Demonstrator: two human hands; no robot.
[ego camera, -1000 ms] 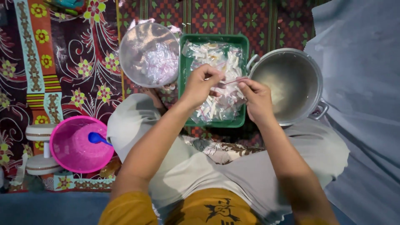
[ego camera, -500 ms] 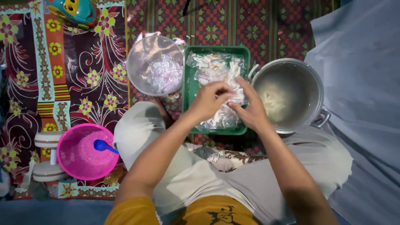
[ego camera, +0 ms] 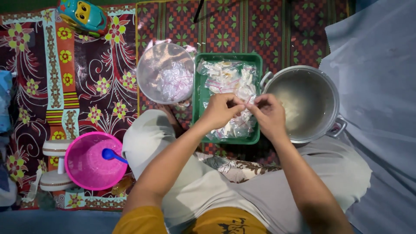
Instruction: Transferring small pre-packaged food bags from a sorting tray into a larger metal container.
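Observation:
My left hand point(ego camera: 222, 110) and my right hand point(ego camera: 269, 113) meet over the near half of a green tray point(ego camera: 200, 89). Their fingertips pinch together on a small clear plastic bag point(ego camera: 247, 105), which is mostly hidden by the fingers. The tray is heaped with filled small clear bags point(ego camera: 227, 80) holding pale pieces. A metal pot point(ego camera: 308, 102) with whitish contents stands right of the tray, touching my right wrist side. A round metal bowl point(ego camera: 164, 71) covered in clear plastic sits left of the tray.
A pink basin point(ego camera: 89, 167) with a blue spoon point(ego camera: 113, 156) stands at my left knee, beside a white stand point(ego camera: 56, 162). A toy car point(ego camera: 83, 15) lies at the far left on the patterned mat point(ego camera: 99, 86). Grey cloth point(ego camera: 377, 86) covers the right side.
Both hands have drawn back from the tray's middle toward its near edge and come together, fingertips pinching the bag. The view has tilted down a little.

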